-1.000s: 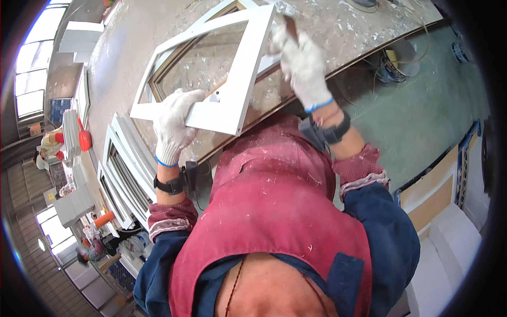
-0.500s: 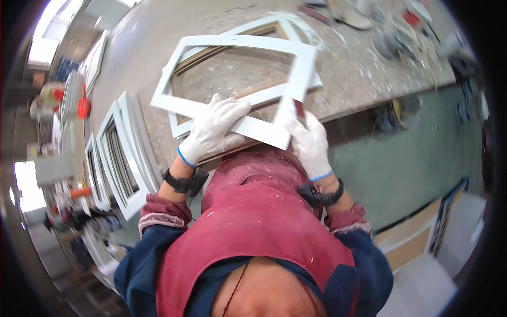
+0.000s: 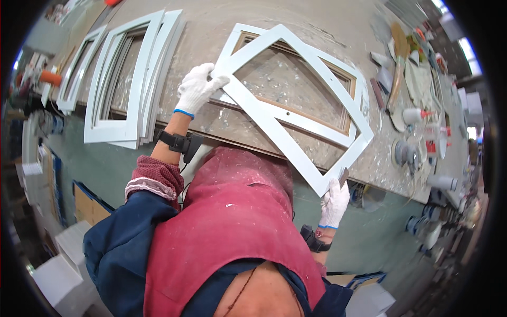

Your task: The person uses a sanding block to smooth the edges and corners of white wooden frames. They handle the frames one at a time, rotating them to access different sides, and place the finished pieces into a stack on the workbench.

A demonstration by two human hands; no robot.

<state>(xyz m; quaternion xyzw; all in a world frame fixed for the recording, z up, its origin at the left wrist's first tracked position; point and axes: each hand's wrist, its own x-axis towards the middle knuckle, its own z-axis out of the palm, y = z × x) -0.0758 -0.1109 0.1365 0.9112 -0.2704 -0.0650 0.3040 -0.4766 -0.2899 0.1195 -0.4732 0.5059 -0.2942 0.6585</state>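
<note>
Left hand [image 3: 195,90] at left corner of frame [image 3: 268,127], fingers half-spread, hold unclear; right hand [image 3: 335,204], near corner, fingers closed on block [image 3: 344,177].

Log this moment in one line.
left hand: at left corner of white frame | right hand: holding dark block, near corner | underneath: second frame, workbench

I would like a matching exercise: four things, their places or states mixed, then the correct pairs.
Things
1. left hand in white knitted glove
2. right hand in white knitted glove
3. white rectangular frames in an overlapping pile
4. white plastic bottle with red tip

Places or states
A. right of both hands
B. holding a small brown rectangular block
C. at the left corner of the uppermost slanted white frame
D. left of both hands

Pairs: 1-C; 2-B; 3-D; 4-A
</note>
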